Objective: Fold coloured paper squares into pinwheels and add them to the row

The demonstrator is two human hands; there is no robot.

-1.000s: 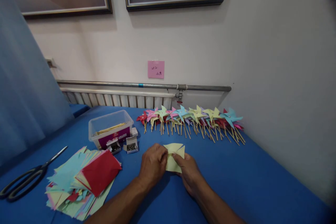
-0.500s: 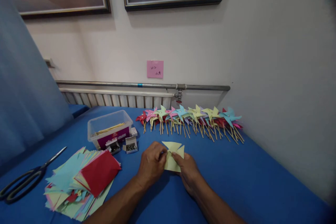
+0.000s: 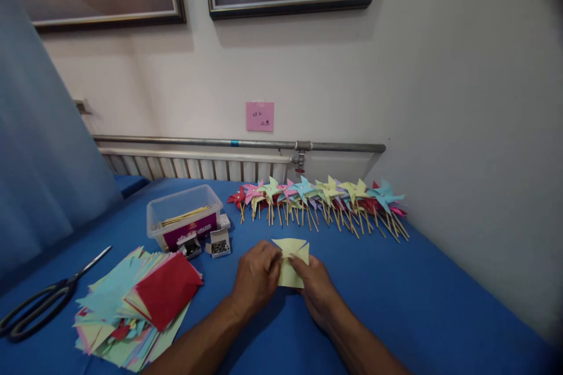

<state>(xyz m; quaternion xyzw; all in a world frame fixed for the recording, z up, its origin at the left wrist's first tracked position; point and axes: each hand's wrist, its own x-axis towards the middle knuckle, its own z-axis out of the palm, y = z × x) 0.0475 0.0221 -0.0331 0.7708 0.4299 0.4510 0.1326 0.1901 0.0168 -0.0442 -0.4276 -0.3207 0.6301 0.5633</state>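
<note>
A pale yellow paper square [image 3: 290, 275] with slits cut in from its corners is held above the blue cloth, between both hands. My right hand [image 3: 317, 284] grips it from the right, thumb pressed on the front near the centre and fingers behind. On the other side, my left hand [image 3: 257, 272] is closed with its fingertips at the paper's left edge; its fingers hide that corner. Left of the hands lies a pile of coloured paper sheets [image 3: 127, 299], a red one [image 3: 169, 290] on top. Small boxes of metal pins [image 3: 219, 246] stand beyond my left hand.
A clear plastic tub [image 3: 185, 205] holds thin sticks [image 3: 185, 217]. Black-handled scissors [image 3: 57, 299] lie at the far left. Finished paper pinwheels [image 3: 303, 187] on sticks line the back of the blue-covered table [image 3: 396, 304]. A radiator pipe [image 3: 189, 141] runs along the wall.
My left fingers have shifted slightly at the paper's left edge, and the slit at its upper left looks narrower. My right hand keeps its grip.
</note>
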